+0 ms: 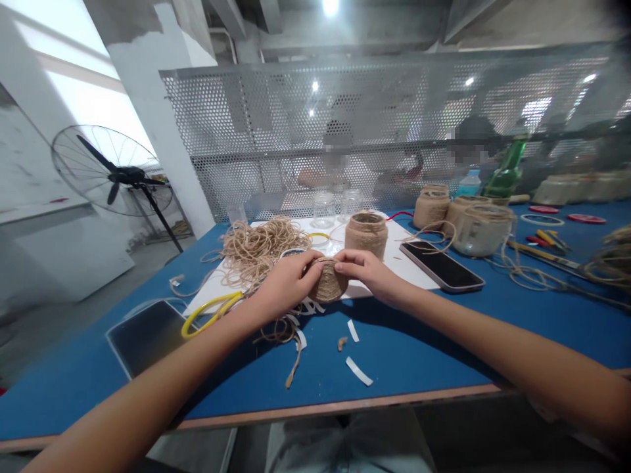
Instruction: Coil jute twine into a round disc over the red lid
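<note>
My left hand [288, 279] and my right hand [369, 272] meet in front of me, pinching the upper edge of a small round piece covered in coiled twine [329, 282]. The piece is tilted up off the table, and fingers cover part of its top. Just behind it stands a twine-wrapped jar [366, 238]. To the left, a loose heap of twine [263, 246] spreads over a white sheet [411, 272]. Near my left forearm lies a yellow ring-shaped item [214, 312]. Strips of white paper [359, 372] and a twine end [290, 371] lie below my hands.
A phone [444, 265] lies on the right, near more wrapped jars [480, 230] and a green bottle [507, 167]. A dark flat panel [152, 338] is on the left. Clear glass jars [324, 209] stand before a perforated metal screen [286, 125], with people behind it. A fan [125, 174] stands beyond the table.
</note>
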{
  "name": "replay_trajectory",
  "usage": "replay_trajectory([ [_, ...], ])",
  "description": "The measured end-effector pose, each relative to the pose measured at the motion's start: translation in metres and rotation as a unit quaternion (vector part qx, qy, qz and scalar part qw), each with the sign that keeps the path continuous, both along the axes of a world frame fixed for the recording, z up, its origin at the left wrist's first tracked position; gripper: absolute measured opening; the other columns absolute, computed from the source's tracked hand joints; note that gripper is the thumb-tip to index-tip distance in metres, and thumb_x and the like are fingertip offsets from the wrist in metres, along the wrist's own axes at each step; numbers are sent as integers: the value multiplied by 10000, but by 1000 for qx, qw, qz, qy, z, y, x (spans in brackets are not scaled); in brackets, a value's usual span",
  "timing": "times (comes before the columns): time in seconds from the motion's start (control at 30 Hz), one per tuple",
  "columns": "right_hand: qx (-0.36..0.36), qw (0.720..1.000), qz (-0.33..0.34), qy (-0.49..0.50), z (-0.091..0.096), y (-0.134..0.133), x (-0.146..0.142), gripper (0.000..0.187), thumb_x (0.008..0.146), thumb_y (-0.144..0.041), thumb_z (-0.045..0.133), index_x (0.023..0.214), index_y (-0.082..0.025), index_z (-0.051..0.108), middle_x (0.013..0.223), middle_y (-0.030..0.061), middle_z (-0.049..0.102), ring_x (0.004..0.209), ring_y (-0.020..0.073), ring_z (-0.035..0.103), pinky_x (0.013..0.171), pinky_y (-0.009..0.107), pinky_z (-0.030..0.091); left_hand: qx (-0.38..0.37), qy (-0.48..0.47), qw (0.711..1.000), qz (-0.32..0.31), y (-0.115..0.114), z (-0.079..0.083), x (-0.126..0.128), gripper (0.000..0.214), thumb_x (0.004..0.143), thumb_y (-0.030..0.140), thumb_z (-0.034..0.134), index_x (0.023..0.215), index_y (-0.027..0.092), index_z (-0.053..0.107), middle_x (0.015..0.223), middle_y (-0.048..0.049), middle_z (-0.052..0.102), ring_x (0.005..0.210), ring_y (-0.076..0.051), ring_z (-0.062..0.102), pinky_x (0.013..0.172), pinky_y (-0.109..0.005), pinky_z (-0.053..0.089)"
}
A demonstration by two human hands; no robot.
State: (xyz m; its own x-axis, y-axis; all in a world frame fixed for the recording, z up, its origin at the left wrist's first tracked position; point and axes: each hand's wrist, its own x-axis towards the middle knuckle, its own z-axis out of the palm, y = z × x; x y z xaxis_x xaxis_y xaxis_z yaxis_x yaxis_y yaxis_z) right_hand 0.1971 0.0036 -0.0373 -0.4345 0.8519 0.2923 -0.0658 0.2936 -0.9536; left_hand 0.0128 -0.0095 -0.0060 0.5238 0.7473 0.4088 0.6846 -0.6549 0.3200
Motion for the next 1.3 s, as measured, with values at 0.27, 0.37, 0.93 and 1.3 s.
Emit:
replay_trajectory([
  [0.27,-38,998,10,46,-2,0,0,155,734,-278,593,764,-129,559,682,-4,535,631,90,505,641,251,407,-28,-33,999,-9,1,3,0,281,871,306,344,955,175,578,839,-24,625,754,-149,549,661,-256,383],
  [0.37,-45,997,21,56,-3,0,0,146,736,-273,592,775,-139,551,705,-4,536,650,91,511,653,248,409,-44,-38,998,-9,0,5,0,298,869,315,336,838,159,588,759,-18,603,697,-137,527,632,-252,376],
  [0.93,34,997,25,-62,2,-3,0,269,764,-391,549,702,-131,515,616,-23,463,573,82,447,540,213,357,-112,-40,992,-34,-1,9,1,276,840,323,392,884,151,603,620,10,559,524,-89,464,503,-203,352],
  [1.3,-17,999,21,21,-1,-1,2,246,755,-365,571,693,-136,507,627,-23,448,577,78,429,535,211,330,-124,-79,988,-52,-2,10,-3,319,855,316,369,1033,194,602,665,6,605,576,-104,512,551,-208,404],
])
